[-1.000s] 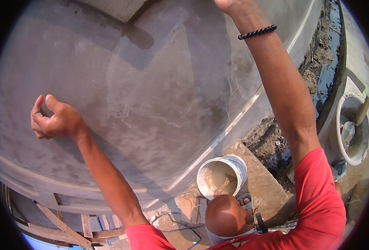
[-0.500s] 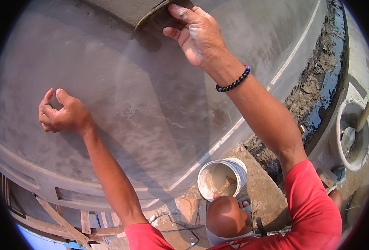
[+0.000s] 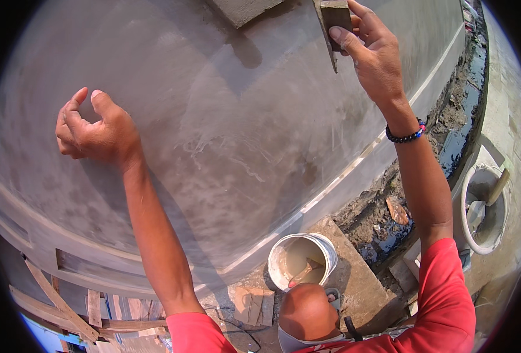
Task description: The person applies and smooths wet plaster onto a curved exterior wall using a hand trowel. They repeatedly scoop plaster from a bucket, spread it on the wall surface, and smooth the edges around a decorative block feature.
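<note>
My right hand (image 3: 378, 59) grips a plastering float (image 3: 338, 22) by its block-shaped grip, thumb on the near side. The float's thin plate is turned edge-on and stands off the grey plastered wall (image 3: 213, 141), as far as I can see. On the left, my left hand (image 3: 98, 126) is raised before the wall with fingers loosely curled and thumb apart, holding nothing. A square-cornered grey block (image 3: 251, 9) enters at the top edge, with a dark wet patch on the wall just below it. Faint swirled marks cover the wall's middle.
By my knee stands a white bucket (image 3: 275, 267) of cloudy water with a brush (image 3: 307, 269) in it. A pale tub (image 3: 468, 217) holding tools stands at the right. A muddy trench (image 3: 399, 209) runs along the wall's foot. Wooden planks (image 3: 60, 294) lie lower left.
My right hand has moved right with the float, away from the grey block, and turned so its plate shows edge-on. The left hand stays nearly in place. The whole view has shifted slightly.
</note>
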